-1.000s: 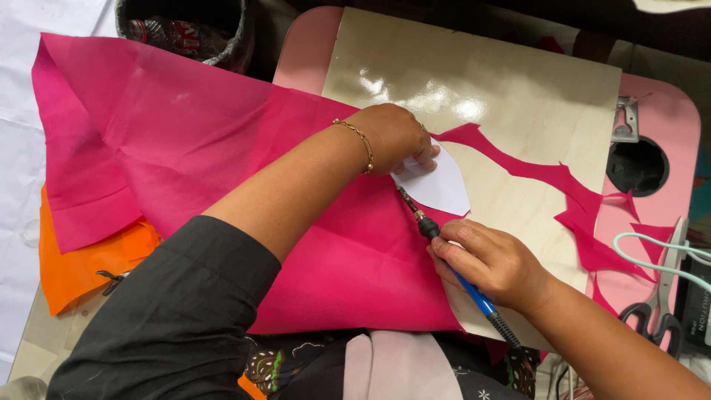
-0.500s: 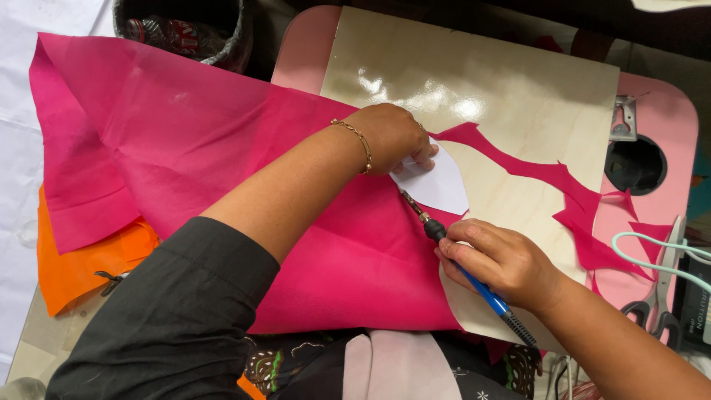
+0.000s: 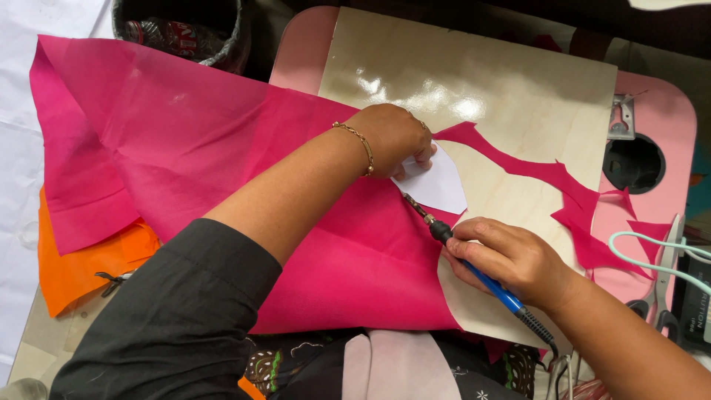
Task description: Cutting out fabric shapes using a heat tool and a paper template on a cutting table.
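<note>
Compared with a second ago, the right hand (image 3: 511, 259) sits a little lower and further right on the board. The heated cutting tool (image 3: 474, 270) moves with it, so its metal tip now touches the lower edge of the white paper template (image 3: 438, 185).

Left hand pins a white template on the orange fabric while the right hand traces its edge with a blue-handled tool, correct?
Not quite: the head view shows the left hand pinning the white template on the pink fabric, not orange. The right hand does hold the blue-handled tool at its edge.
</note>
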